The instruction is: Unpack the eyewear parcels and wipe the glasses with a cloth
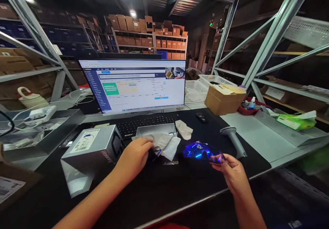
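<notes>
My right hand (235,170) grips the end of a glossy, curved, goggle-like device (197,151) glowing blue, held above the black desk mat. Thumb and fingers of my left hand (136,155) are closed on a crumpled light grey cloth (162,142). This cloth lies over an open silver box tray (154,129), partly hiding its inside. A white sheet-like piece (171,148) hangs beside the cloth, and a blue bit shows beneath it. Left of my left hand stands a silver carton (89,146) printed "Wakening". A small beige cloth or paper piece (184,129) lies behind the device.
A monitor (138,85) stands behind a black keyboard (149,120). At the right are a mouse (200,117), a handheld barcode scanner (233,140) and a brown cardboard box (223,100). A grey tray (69,122) with cables stands left. The desk's front edge runs close to my right forearm.
</notes>
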The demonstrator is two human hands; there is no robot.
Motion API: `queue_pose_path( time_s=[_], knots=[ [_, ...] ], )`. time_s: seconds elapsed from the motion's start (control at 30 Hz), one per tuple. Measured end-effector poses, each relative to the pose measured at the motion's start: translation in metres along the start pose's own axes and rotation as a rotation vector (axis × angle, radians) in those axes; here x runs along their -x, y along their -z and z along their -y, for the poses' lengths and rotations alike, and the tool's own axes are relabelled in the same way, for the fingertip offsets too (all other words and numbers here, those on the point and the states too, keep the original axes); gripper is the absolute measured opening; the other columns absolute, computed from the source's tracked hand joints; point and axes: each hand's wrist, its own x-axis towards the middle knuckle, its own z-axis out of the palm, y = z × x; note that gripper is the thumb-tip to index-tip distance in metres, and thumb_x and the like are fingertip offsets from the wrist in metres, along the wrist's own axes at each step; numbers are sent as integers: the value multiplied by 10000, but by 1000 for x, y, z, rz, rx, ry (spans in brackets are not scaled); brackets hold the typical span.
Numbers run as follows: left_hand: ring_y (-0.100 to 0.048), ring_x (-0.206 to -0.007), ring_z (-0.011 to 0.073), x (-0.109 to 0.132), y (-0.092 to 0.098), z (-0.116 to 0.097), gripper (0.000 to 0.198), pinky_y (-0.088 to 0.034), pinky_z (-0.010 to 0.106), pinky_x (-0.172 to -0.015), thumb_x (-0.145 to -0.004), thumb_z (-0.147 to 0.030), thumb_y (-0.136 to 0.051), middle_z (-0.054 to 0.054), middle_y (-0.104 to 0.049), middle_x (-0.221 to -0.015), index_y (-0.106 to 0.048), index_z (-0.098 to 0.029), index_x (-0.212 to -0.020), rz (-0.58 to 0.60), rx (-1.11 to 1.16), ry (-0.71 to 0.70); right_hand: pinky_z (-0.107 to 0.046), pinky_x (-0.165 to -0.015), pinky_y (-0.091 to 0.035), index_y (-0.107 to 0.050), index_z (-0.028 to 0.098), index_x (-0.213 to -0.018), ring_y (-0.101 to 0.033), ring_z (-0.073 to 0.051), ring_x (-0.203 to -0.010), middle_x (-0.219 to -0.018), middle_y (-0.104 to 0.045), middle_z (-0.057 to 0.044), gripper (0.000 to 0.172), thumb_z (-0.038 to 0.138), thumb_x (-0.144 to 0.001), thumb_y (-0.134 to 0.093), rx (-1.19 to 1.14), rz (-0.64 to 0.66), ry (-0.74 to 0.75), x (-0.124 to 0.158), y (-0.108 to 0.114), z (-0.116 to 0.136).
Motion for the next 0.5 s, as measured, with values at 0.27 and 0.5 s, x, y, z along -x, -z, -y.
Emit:
queue_pose_path(
  time_s=[0.27, 0.5],
  knots=[
    [-622, -1009, 324, -10, -7, -75, 279, -553, 459, -840, -871, -386, -639, 181, -636, -1137, -642, -133, -988, -90, -106, 95, -365, -692, -672, -800, 240, -847, -767, -244, -814, -875, -799, -64, 270, 423, -671, -891, -58, -135, 84, 17, -1, -12],
    [-619, -810, 261, -36, -20, -81, 144, -485, 345, -651, -895, -176, -516, 104, -625, -891, -625, -165, -803, 121, -85, 259, -355, -721, -668, -810, 240, -870, -763, -231, -832, -883, -802, -71, 256, 421, -700, -873, -50, -153, 104, 26, -17, -16]
  ],
)
